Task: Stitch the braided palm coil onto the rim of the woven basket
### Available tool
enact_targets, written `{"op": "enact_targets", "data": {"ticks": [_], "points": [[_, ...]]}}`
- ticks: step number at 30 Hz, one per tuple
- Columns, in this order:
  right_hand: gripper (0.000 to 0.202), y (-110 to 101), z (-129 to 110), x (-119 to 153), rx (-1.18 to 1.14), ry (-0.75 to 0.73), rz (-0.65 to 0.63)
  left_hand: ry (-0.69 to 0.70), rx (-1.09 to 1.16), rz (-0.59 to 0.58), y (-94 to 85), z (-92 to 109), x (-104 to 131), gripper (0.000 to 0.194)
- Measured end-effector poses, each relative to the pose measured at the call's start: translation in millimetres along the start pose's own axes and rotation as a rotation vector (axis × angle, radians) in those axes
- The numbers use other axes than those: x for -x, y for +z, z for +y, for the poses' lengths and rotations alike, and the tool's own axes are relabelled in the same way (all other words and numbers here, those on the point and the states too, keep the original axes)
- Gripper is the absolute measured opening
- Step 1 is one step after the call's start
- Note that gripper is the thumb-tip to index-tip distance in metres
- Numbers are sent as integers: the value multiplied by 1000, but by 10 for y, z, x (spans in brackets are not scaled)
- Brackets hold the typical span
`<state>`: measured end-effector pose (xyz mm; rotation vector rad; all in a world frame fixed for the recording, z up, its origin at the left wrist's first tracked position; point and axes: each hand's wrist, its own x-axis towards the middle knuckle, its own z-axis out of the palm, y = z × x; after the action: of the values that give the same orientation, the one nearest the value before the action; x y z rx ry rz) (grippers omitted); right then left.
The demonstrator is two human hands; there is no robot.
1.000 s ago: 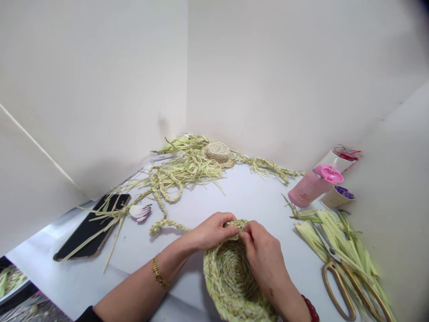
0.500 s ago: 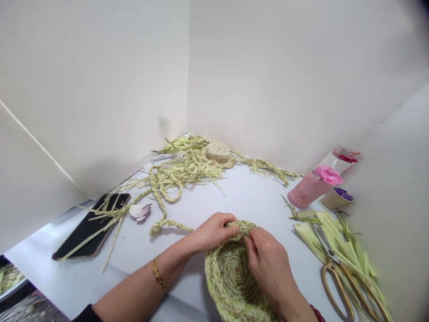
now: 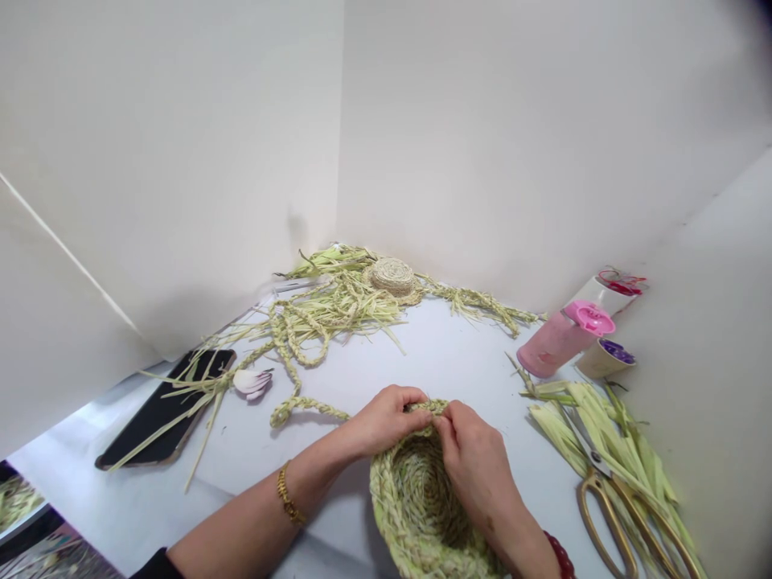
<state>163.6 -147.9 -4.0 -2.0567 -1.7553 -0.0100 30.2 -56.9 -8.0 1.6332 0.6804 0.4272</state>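
Note:
A round basket (image 3: 401, 515) of coiled green-yellow braid is tilted so that its inside faces me. My left hand (image 3: 389, 418) pinches the far rim, thumb inside and fingers behind. Close beside it, my right hand (image 3: 474, 458) is closed at the same rim, its thumb and forefinger pressed together near my left thumb. Whether a needle or thread is between the right fingers I cannot see. From under my left wrist a braided cord (image 3: 319, 406) runs out to the left across the white table.
Loose husk strips (image 3: 355, 301) and a small woven hat (image 3: 392, 276) lie at the back. On the left are a phone (image 3: 162, 418) and a white-purple object (image 3: 252, 383). A pink bottle (image 3: 552, 342), a cup (image 3: 603, 360), scissors (image 3: 597, 462) and husks (image 3: 627, 434) occupy the right.
My right hand has shifted slightly left along the rim, closer to my left thumb. My left hand keeps its hold, and the basket has barely moved.

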Motion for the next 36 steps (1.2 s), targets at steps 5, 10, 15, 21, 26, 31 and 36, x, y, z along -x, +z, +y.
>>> {"op": "enact_targets", "data": {"ticks": [5,10,15,21,26,31,36], "points": [[17,-213,70,-131,-25,-54,35,22,-48,-12,-12,40,12,23],[15,-329,27,-405,-225,-108,-115,55,-117,24,-8,6,6,21],[12,-186,-22,-564,-430,-75,-234,62,-129,30,-8,-9,9,23],[19,-212,-45,-865,-1163,133,-255,5,-85,-45,22,20,33,21],[25,-488,232,-1115,-824,84,-248,-22,-129,-67,-10,41,35,24],[30,-1065,861,-1303,200,159,557,-39,-128,-95,-30,31,24,24],[36,-1228,859,-1178,251,225,635,-54,-94,-125,-27,31,19,25]]}}
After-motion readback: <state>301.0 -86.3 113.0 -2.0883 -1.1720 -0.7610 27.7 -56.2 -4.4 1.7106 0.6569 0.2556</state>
